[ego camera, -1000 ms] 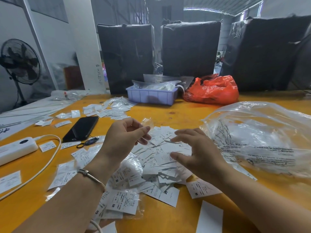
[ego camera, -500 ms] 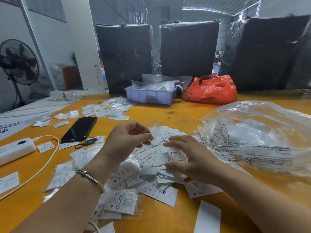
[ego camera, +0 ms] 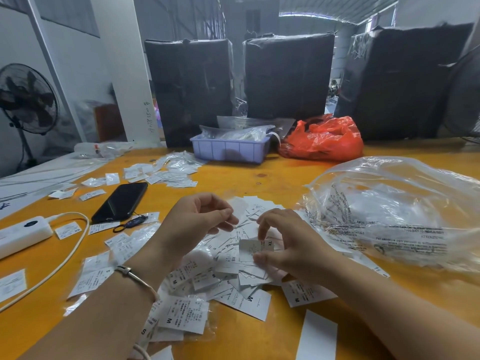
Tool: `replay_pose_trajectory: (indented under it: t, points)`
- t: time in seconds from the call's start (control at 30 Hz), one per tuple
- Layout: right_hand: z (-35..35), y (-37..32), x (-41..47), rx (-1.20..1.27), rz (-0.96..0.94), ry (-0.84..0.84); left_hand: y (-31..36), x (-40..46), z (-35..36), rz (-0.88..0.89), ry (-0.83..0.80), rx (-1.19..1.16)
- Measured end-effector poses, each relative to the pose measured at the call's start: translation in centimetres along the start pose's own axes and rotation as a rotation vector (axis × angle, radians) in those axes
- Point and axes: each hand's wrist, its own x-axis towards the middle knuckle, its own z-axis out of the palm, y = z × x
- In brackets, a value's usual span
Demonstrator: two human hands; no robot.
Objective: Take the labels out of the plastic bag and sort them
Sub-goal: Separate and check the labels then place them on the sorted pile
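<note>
Nearest, the right hand (ego camera: 293, 245) pinches an XL label (ego camera: 255, 246) by its edge above the heap of labels (ego camera: 233, 276); the left hand (ego camera: 197, 219), just beyond, curls with fingertips closed, perhaps on something thin. Light, floppy and slippery, these need edge pinches. Farther right lies the plastic bag (ego camera: 394, 211).

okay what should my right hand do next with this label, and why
Probably lift the XL label clear and set it apart. The right hand pinches it just above the mixed pile, where S and M labels lie jumbled.
</note>
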Motion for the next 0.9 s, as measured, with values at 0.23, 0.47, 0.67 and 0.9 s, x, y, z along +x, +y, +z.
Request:
replay_pose_trajectory:
  t: [0.23,0.47,0.67,0.9]
  points:
    - [-1.3,-0.3,0.0,0.351,0.102,0.134,-0.4,0.0,-0.2,0.023,0.006,0.051]
    - [-3.2,0.2,0.0,0.794,0.250,0.338,-0.2,-0.2,0.1,0.042,-0.026,0.025]
    - [-4.2,-1.6,-0.5,0.632,-0.022,0.541,0.5,-0.8,0.7,0.140,-0.061,-0.040]
    - [-3.6,-2.9,-1.2,0.365,-0.167,0.680,0.9,-1.0,0.6,0.163,-0.064,-0.153]
